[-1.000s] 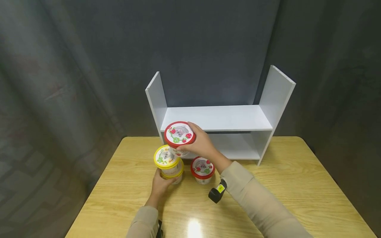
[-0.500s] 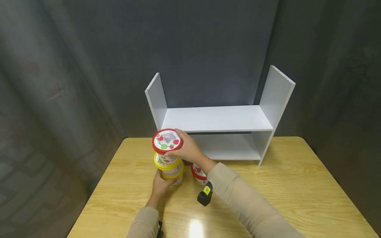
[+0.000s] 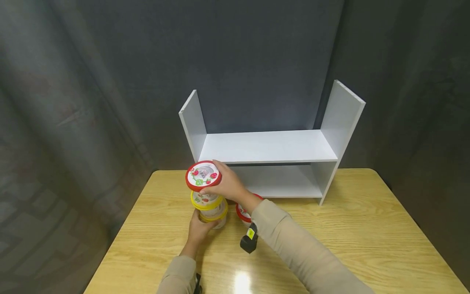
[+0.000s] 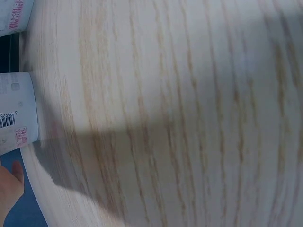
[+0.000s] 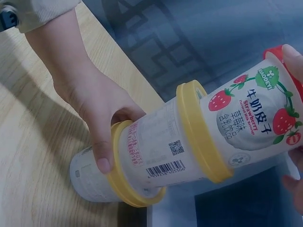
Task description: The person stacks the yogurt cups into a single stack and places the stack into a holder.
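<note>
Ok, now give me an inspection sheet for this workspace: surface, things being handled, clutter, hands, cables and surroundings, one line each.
Surface: wood-grain table, with a bright glare toward the person.
Things handled: lower yellow-lidded tub on the table, upper yellow-lidded tub on it, red-lidded tub on top; second red-lidded tub to the right, partly hidden by the right arm.
Clutter: nothing seen.
Hands: left hand grips the lower yellow-lidded tub; right hand holds the top red-lidded tub.
Cables: nothing seen.
Surroundings: white shelf unit behind the tubs; dark grey curtains behind and to both sides.
</note>
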A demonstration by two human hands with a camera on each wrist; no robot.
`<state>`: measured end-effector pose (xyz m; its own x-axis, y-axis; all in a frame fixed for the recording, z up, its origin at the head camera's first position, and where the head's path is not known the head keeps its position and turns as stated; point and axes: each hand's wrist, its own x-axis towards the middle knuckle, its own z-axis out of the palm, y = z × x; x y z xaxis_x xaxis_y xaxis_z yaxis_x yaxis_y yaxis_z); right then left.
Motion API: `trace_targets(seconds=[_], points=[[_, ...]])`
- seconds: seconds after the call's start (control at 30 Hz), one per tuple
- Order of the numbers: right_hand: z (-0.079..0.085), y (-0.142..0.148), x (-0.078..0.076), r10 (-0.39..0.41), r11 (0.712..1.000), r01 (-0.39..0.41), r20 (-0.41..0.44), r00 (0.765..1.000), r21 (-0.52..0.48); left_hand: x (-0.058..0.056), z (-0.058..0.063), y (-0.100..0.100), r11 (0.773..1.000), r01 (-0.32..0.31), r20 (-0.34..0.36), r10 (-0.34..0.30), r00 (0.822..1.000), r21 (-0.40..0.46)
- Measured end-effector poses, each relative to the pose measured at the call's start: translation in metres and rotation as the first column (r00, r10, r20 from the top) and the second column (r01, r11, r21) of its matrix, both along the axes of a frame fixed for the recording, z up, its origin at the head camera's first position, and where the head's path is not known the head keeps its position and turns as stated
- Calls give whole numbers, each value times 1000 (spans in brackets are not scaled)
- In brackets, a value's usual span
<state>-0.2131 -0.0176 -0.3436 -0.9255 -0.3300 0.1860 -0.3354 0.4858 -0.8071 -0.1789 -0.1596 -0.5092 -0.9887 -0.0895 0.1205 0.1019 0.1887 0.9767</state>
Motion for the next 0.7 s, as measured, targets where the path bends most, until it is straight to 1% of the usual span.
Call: trace_targets(seconds=[0.07, 0.1, 0.2, 0.3, 0.33, 0.4, 0.5, 0.7], points=[[0, 0, -1, 2, 1000, -2, -1, 1000, 1, 3, 8, 1, 1000, 4, 5, -4, 1000, 5], [1, 1, -1, 2, 1000, -2, 0, 1000, 5, 3, 8, 1, 1000, 4, 7, -4, 1000, 7], [1, 1, -2, 12, 1000, -12, 0, 1000, 7, 7, 18, 3, 1000, 14, 16, -14, 1000, 19], [1, 2, -2, 24, 1000, -24, 6, 1000, 1, 9, 21, 3, 1000, 22, 3, -23, 1000, 15], [1, 2, -2, 30, 1000, -30, 8, 1000, -6, 11, 25, 4, 1000, 25, 8, -25, 1000, 16], [0, 3, -2, 36, 999, -36, 11, 999, -21, 12, 27, 4, 1000, 23, 9, -23, 1000, 9], [-2, 5, 0, 42, 998, -41, 10, 999, -38, 10, 26, 3, 1000, 15, 15, -15, 1000, 1], [-11, 21, 6, 18, 998, -17, 25, 1000, -61, 0, 3, -1, 1000, -4, 26, 4, 1000, -13]])
